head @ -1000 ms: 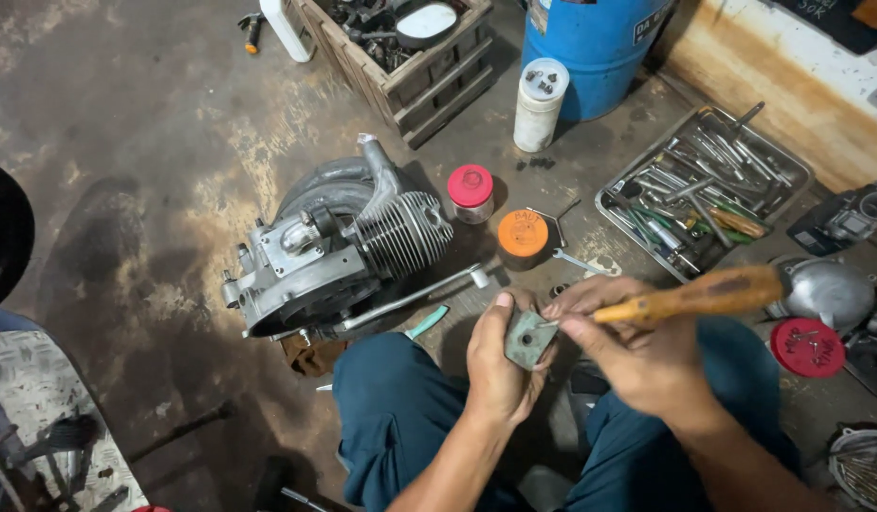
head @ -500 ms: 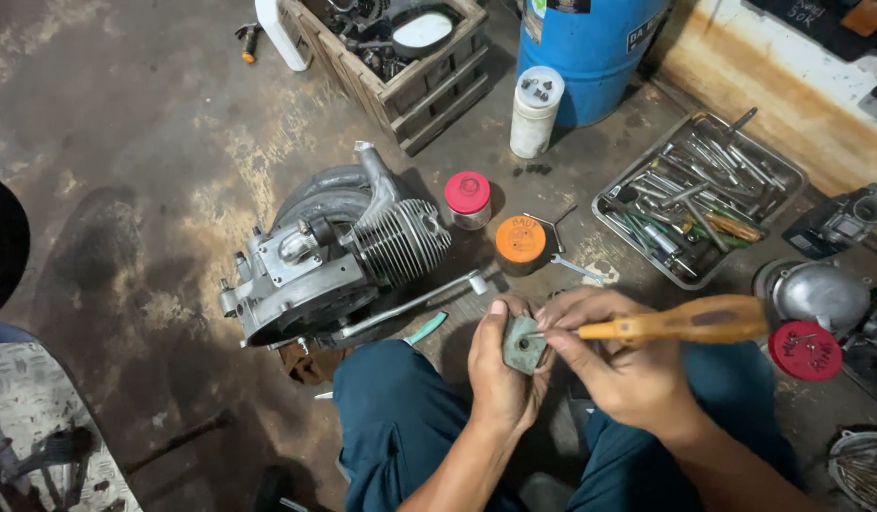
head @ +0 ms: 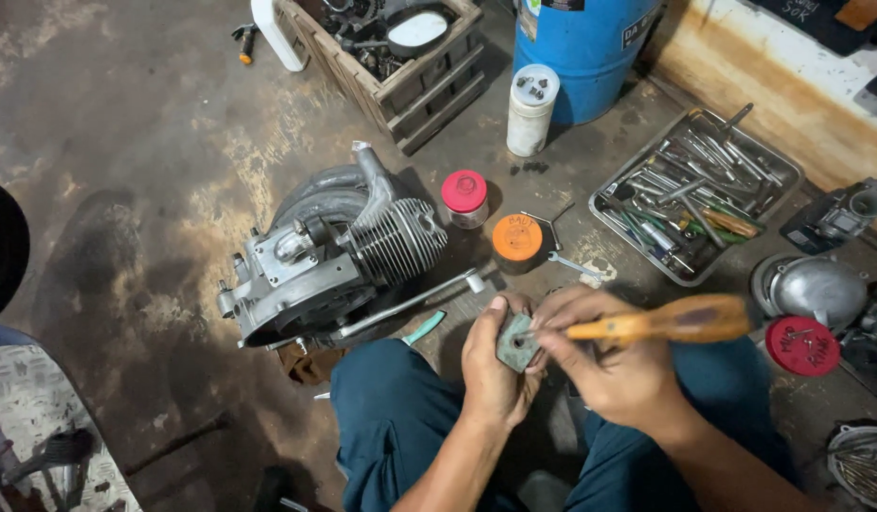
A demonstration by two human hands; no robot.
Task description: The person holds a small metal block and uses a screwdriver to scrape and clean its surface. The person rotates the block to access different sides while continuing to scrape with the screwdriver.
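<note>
My left hand (head: 495, 374) grips a small grey metal part (head: 517, 342) over my lap; my right hand (head: 604, 365) is closed around an orange-handled screwdriver (head: 666, 322), tip on it. The engine (head: 329, 256) lies far left.

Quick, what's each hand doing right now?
Left hand: closed around a small grey metal part.
Right hand: closed on a screwdriver, tip at the part.

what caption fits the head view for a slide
Left hand holds a small grey metal part; right hand works it with an orange-handled screwdriver.
</note>
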